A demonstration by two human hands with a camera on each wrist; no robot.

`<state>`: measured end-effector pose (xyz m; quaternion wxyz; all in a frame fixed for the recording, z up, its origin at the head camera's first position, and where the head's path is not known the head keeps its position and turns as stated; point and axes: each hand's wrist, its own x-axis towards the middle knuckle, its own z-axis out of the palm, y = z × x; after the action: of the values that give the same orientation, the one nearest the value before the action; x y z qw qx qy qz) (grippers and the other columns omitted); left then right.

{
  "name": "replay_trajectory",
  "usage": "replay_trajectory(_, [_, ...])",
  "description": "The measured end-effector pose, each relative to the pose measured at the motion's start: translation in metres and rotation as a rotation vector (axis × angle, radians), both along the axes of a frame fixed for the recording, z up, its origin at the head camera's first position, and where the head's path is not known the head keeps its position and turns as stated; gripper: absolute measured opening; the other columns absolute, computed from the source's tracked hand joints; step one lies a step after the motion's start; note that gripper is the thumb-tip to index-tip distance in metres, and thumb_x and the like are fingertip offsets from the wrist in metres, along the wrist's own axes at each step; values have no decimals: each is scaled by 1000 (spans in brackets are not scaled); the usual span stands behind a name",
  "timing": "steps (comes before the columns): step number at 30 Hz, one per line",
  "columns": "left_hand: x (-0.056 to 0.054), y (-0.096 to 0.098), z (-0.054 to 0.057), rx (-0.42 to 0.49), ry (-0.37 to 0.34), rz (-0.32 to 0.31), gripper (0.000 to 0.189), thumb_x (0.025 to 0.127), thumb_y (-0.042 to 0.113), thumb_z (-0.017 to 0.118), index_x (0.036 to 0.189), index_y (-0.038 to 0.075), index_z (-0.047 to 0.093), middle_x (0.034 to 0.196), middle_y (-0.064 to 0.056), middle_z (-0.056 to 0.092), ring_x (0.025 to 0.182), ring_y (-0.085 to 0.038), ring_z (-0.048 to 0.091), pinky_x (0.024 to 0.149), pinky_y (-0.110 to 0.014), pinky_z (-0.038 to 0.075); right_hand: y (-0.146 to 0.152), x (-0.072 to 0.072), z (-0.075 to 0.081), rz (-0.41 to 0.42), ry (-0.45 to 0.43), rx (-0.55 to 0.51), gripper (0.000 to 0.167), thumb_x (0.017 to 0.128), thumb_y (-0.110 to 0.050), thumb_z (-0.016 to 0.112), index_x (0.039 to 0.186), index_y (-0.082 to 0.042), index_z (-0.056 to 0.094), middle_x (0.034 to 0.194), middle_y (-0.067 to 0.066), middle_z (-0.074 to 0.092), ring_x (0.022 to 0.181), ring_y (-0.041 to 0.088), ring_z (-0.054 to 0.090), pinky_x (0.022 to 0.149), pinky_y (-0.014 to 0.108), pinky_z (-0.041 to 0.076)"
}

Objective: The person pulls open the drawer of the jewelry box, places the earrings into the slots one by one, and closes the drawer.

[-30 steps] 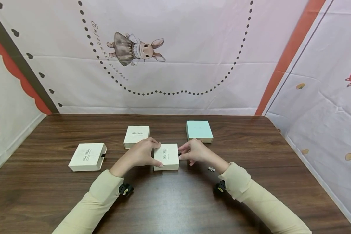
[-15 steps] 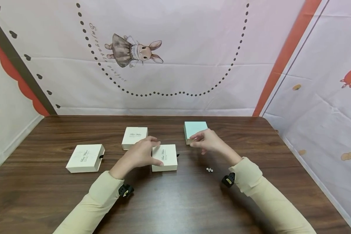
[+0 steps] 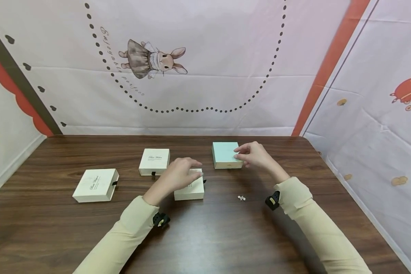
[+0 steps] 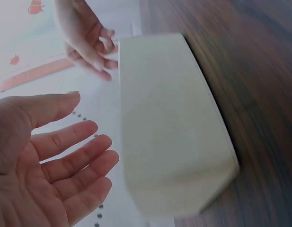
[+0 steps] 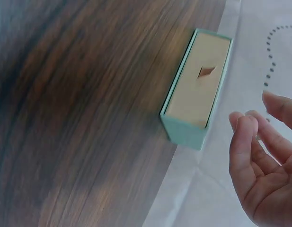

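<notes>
My left hand (image 3: 180, 174) hovers over a small cream gift box (image 3: 189, 193) with a black ribbon tab at its right side. In the left wrist view the fingers of that hand are spread and hold nothing, with the box (image 4: 169, 113) beside them. At the back, my right hand (image 3: 255, 155) is over the right edge of a mint-green box (image 3: 223, 153). The right wrist view shows its fingers loosely bent, apart from the green box (image 5: 195, 80), whose cream drawer end has a small brown tab.
Two more cream boxes stand on the left, one farther back (image 3: 154, 161) and one nearer the left side (image 3: 96, 185). A little cluster of small silvery-white pieces (image 3: 241, 198) lies on the wooden table (image 3: 205, 236), right of centre. A printed cloth (image 3: 205, 95) hangs behind.
My right hand has left the middle cream box and moved back and right to the green box. The left hand has let go of the cream box and risen slightly over it.
</notes>
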<state>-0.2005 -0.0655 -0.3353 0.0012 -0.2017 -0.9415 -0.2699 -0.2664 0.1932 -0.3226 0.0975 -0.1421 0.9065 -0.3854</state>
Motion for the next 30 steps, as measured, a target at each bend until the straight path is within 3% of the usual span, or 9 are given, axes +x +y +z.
replay_trajectory(4, [-5,15,-1,31,-4,0,31,87,25,62,112,8,64,108,-5,65,98,-21,61,79,-36,48,4,-6,-1,-5,37,23,33,85,-16,63,113,2,62,92,15,66,68,34,61,60,41,52])
replay_trajectory(12, [-17,42,-2,104,2,-13,25,87,25,62,103,6,68,89,-1,68,80,-12,61,70,-29,48,7,-15,-6,13,98,61,35,86,-17,62,116,1,60,109,19,62,75,33,62,60,34,51])
replay_trajectory(18, [-25,60,-2,165,-49,44,19,87,23,60,95,9,71,83,1,67,72,-11,60,65,-27,47,8,-24,-12,40,137,100,36,86,-17,62,118,0,59,122,20,54,70,22,59,58,28,46])
replay_trajectory(24, [-32,77,-4,166,-99,109,18,85,22,61,89,10,73,83,0,69,75,-14,61,67,-30,48,13,-29,-16,89,82,63,41,87,-15,61,124,0,54,133,19,45,79,28,59,60,29,47])
replay_trajectory(27, [-35,84,-6,152,-114,139,17,84,22,61,88,12,74,85,0,69,76,-15,61,68,-31,48,15,-31,-19,130,68,54,46,87,-15,61,129,0,49,138,20,39,73,30,58,59,32,48])
replay_trajectory(30, [-38,89,-8,140,-132,168,17,83,22,61,86,13,75,86,1,69,74,-15,59,66,-30,46,16,-33,-21,177,61,55,52,87,-15,61,133,1,44,143,21,31,54,20,50,55,32,45])
